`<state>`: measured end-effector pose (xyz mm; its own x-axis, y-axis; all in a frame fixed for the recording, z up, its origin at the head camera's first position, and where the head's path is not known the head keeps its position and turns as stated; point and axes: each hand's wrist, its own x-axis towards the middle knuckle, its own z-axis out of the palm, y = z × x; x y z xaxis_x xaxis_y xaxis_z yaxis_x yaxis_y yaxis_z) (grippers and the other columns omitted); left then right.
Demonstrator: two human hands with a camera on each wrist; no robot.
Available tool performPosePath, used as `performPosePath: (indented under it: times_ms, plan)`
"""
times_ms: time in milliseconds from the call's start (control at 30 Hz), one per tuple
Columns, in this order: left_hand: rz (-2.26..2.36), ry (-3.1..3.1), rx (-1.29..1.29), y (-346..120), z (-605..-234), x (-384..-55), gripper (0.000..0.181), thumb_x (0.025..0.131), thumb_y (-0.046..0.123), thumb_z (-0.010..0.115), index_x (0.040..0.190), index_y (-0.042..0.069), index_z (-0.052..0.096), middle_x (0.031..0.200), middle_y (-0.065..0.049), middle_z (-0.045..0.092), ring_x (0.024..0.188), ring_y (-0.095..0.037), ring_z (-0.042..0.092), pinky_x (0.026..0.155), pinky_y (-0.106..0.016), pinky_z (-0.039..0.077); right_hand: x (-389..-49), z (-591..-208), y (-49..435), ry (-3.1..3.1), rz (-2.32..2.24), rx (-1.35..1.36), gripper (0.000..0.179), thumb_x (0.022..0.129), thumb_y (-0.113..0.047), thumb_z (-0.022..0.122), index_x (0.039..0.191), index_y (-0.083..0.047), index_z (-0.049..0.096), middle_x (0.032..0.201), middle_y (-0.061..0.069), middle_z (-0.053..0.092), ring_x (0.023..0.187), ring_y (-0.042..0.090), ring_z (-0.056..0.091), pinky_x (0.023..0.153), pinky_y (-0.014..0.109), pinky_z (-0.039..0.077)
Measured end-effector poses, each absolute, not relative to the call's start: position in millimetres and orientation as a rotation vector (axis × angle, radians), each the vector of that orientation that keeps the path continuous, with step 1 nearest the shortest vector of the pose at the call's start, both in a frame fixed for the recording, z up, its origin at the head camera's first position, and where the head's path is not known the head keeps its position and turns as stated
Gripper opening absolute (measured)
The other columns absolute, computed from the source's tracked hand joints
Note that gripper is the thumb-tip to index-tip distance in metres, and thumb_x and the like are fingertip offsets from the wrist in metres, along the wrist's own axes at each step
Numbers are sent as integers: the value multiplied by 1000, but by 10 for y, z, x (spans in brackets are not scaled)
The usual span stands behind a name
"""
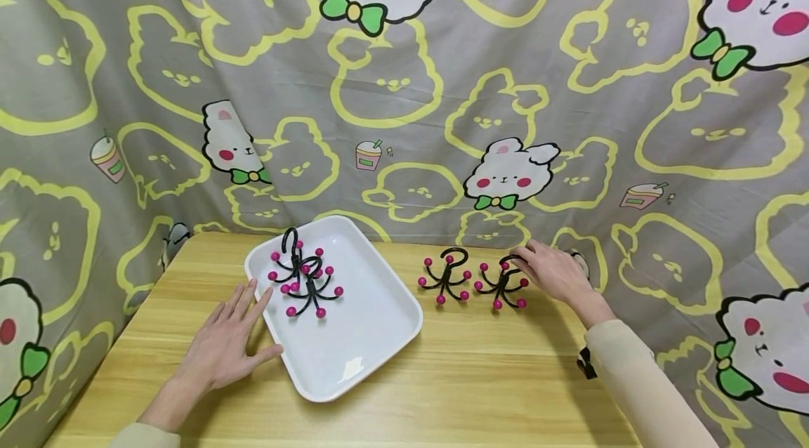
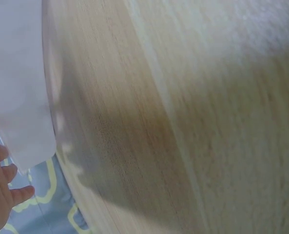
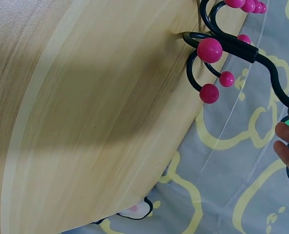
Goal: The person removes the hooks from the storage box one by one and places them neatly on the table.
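My right hand [image 1: 553, 272] pinches the curved top of a black hanging hook [image 1: 502, 284], whose arms end in pink balls. In the right wrist view this hook [image 3: 239, 50] stands upright over the table, its bent top running to the fingertips at the edge. A matching hook [image 1: 446, 279] is just left of it. Two more, a rear hook [image 1: 295, 262] and a front hook [image 1: 311, 288], sit close together in the white tray [image 1: 373, 321]. My left hand [image 1: 224, 343] is spread at the tray's left rim, fingers straight and holding nothing.
The wooden table [image 1: 480, 378] runs back to a grey curtain [image 1: 404, 132] with cartoon prints, which also hangs along both sides. A small black object [image 1: 586, 364] shows beside the right sleeve [image 1: 638, 371].
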<state>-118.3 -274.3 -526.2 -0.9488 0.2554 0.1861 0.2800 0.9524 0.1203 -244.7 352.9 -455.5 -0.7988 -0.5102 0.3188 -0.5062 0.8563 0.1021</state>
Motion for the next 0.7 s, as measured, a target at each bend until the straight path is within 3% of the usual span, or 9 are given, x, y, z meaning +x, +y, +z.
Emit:
performPosePath:
  times_ms: [167,333,500,700]
  plan:
    - [-217,-2945,-406,-2741,-5258,-1182,108,87,75,68,167,12,32,173,-26,26,156,-51,32,121,-73,35,-2443,-4550,3535,-2740,-16,716,34,102,-37,69,130,-18,71,98,5,66,65,14,55,51,29,42]
    - [-218,-2946,-407,-2749,-5261,-1188,109,87,75,67,168,13,29,173,-27,25,156,-52,32,121,-74,35,-2413,-4484,3550,-2729,1,695,41,100,-38,71,135,-16,68,108,10,69,87,28,70,58,43,55]
    - [-216,-2944,-413,-2746,-5252,-1193,108,87,75,67,167,12,30,173,-27,25,156,-52,32,121,-74,35,-2373,-4377,3538,-2688,29,699,44,100,-37,71,137,-13,66,117,15,70,101,36,71,73,56,61]
    - [-213,-2948,-415,-2739,-5244,-1184,109,87,75,67,167,12,30,173,-27,25,155,-52,33,120,-74,35,-2314,-4258,3455,-2653,33,700,49,100,-38,70,140,-11,65,122,19,70,106,39,70,85,58,60]
